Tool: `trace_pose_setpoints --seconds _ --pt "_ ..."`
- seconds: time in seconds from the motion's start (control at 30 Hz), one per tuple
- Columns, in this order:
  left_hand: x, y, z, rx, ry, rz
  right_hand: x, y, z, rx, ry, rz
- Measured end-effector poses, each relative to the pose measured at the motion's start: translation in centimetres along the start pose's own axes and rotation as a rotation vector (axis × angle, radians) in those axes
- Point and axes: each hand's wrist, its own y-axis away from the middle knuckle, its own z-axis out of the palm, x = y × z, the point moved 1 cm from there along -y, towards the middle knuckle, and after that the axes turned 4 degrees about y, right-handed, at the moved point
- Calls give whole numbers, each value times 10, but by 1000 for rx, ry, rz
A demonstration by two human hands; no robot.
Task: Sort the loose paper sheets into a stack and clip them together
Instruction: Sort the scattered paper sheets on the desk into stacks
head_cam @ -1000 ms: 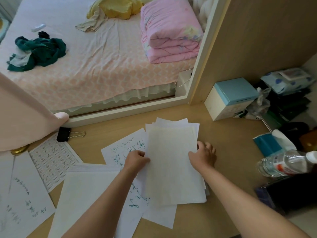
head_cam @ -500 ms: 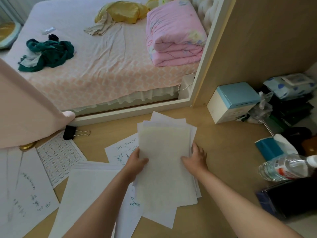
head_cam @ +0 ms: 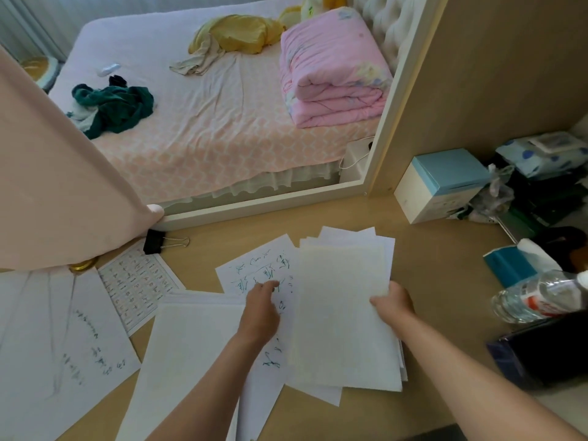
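Right grip (head_cam: pixel 393 302) on paper stack (head_cam: pixel 340 313), left grip (head_cam: pixel 261 310) palm-down on scribbled sheet (head_cam: pixel 254 268)

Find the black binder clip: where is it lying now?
In the head view, the binder clip lies on the desk at far left, just beyond the grid-printed sheet and beside the pink cloth.
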Motion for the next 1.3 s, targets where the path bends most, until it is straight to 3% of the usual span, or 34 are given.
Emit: trace_pose_setpoints --seconds 0.1,0.2,0.27,0.43,0.6,0.7,0.77,0.83,0.9,0.97,1.1,1.3 --pt "-14 12 -4 -81 -249 139 15 10 -14 75 45 35" --pt "-27 14 -2 -325 -493 149 28 20 -22 72 67 65" --pt "-29 15 3 -371 -585 152 33 25 -23 69 48 78" --pt "-32 23 18 -274 -636 190 35 37 -14 50 25 76" --pt "-37 22 17 -229 -584 220 40 40 -17 143 79 115" --pt "-33 23 19 -221 -572 207 42 47 -21 269 482 -55" --pt "-29 27 22 -229 -554 208 38 56 -9 182 717 -377" --pt "-25 33 29 -250 -504 261 30 70 16 -102 805 -665" --pt "-24 40 36 -260 -421 320 21 87 42 -339 952 -829" --pt "-26 43 38 -246 -350 352 12 94 62 -447 1104 -915" --pt "-40 41 29 -228 -345 381 12 80 63 -443 1297 -917" --pt "-37 37 30 -305 -502 234 34 54 10 -301 1196 -664"
